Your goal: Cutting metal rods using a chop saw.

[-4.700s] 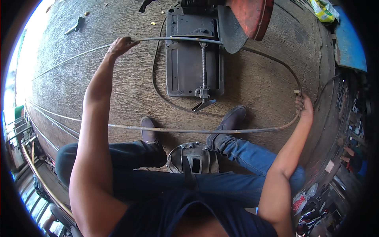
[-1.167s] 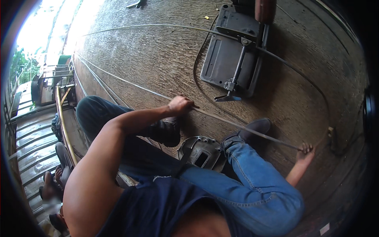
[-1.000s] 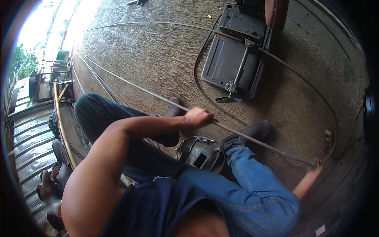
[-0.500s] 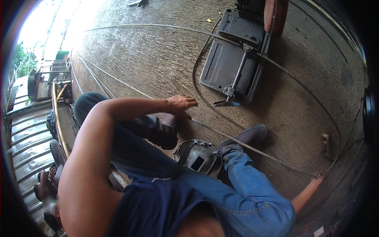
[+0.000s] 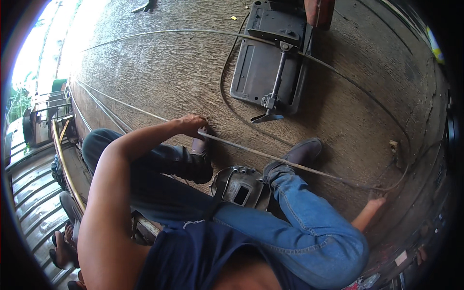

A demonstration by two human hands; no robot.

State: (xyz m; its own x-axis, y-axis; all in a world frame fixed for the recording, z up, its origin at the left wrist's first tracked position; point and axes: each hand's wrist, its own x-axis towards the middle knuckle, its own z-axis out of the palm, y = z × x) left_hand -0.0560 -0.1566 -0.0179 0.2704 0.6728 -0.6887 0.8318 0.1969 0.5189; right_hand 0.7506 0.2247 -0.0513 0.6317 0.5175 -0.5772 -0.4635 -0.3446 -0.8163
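A long thin metal rod (image 5: pixel 270 155) lies slantwise across the view, passing in front of my shins. Its far part (image 5: pixel 121 100) runs off to the upper left. My left hand (image 5: pixel 192 125) is closed around it beside my left foot. Out at the far right, my right hand (image 5: pixel 377 195) grips the rod close to where another long dark strip curves down to it; its fingers are small and partly blurred. A cut-off saw's dark base (image 5: pixel 263 67) stands ahead, its screw clamp (image 5: pixel 275 84) pressing toward a second long rod (image 5: pixel 203 31) that crosses the base.
Between my feet rests a welding mask (image 5: pixel 240 187) with a dark window. A black cord (image 5: pixel 223 89) loops left of the saw. A small block (image 5: pixel 395 146) sits at right, a dark tool (image 5: pixel 144 7) at the far top. Other people's feet (image 5: pixel 63 246) show at lower left.
My left hand has moved left and its outstretched fingers have closed on the rod. The right hand stays at the far right. The whole view has shifted slightly.
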